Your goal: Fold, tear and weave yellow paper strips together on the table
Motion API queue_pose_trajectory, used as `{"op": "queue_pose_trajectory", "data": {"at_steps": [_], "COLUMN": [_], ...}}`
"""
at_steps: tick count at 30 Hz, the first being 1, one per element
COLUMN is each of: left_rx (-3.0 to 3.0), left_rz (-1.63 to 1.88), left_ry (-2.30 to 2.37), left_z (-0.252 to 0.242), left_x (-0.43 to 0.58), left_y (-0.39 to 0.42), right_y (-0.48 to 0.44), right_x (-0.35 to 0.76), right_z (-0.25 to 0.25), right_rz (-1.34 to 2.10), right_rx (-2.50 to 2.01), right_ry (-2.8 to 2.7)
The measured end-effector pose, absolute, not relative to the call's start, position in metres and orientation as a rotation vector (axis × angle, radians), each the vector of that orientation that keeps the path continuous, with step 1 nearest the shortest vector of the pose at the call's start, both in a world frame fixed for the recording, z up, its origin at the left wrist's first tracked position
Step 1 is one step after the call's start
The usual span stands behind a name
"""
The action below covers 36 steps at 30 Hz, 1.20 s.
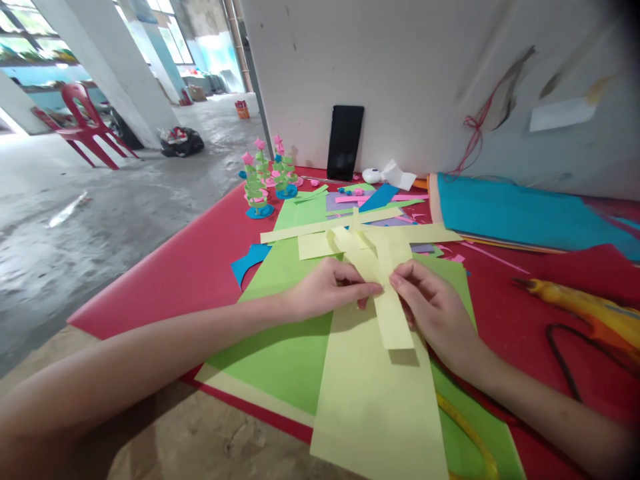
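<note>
Between my hands is a pale yellow paper strip [396, 323], running lengthwise with its near end hanging just over a larger pale yellow sheet [377, 407]. My left hand [335, 287] pinches the strip's left edge with thumb and fingertips. On the opposite edge, my right hand [433, 303] grips it between thumb and curled fingers. Beyond the fingers, more yellow strips [330, 223] lie crosswise, some curled. Green paper [280, 347] is spread beneath the yellow sheet.
Small paper trees [259, 183] with pink stars stand at the back left. A black phone [345, 143] leans on the wall. To the right lie blue sheets [505, 207] and a yellow glue gun [590, 307]. A yellow measuring tape [470, 430] curves near the front edge.
</note>
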State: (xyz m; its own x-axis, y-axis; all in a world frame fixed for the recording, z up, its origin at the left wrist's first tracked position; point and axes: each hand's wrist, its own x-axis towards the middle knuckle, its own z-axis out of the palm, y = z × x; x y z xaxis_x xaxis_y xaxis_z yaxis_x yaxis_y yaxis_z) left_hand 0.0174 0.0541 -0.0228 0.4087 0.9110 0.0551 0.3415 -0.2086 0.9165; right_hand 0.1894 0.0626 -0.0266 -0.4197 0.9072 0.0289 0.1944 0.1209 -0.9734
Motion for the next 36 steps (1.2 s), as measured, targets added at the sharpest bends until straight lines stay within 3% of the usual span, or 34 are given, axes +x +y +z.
{"op": "queue_pose_trajectory", "data": {"at_steps": [17, 30, 36], "left_rx": [1.704, 1.67, 1.679], "left_rz": [0.683, 0.852, 0.687], "left_ry": [1.008, 1.177, 1.001], "left_z": [-0.0257, -0.0246, -0.0234], "left_x": [0.0147, 0.0164, 0.0165], "left_y": [0.0545, 0.0537, 0.0542], "right_y": [0.063, 0.062, 0.0636], "right_x": [0.1884, 0.1882, 0.1876], "right_z": [-0.0231, -0.0226, -0.0231], "right_rz": [1.38, 1.392, 1.369], "right_rx": [-1.001, -1.1, -1.058], "right_ry": [-1.778, -1.736, -1.775]}}
